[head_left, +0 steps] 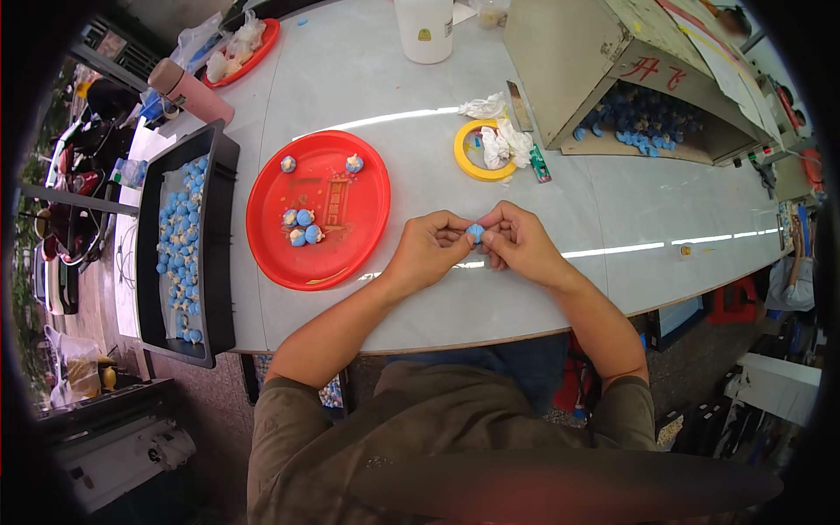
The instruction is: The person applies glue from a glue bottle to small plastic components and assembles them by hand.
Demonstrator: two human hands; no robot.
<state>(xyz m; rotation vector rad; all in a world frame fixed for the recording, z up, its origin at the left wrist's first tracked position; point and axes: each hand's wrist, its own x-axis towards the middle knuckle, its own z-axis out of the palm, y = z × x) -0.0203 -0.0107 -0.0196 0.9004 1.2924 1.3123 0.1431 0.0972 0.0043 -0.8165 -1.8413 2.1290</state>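
Note:
A small blue shell-shaped piece (475, 232) is pinched between the fingertips of both hands, just above the grey tabletop. My left hand (430, 252) has its fingers closed on the left side of the piece. From the other side my right hand (527, 247) grips it between thumb and fingers. Left of my hands sits a round red tray (372, 188). Several small blue-and-cream figures (304, 218) lie in it, most grouped near the middle left and two toward the far rim.
A black bin (221, 262) of similar blue pieces stands far left, near a pink bottle (188, 92). Ahead are a yellow tape ring (464, 157), crumpled tissue (516, 140), a white container (426, 31) and a metal box (560, 74) with loose blue pieces inside.

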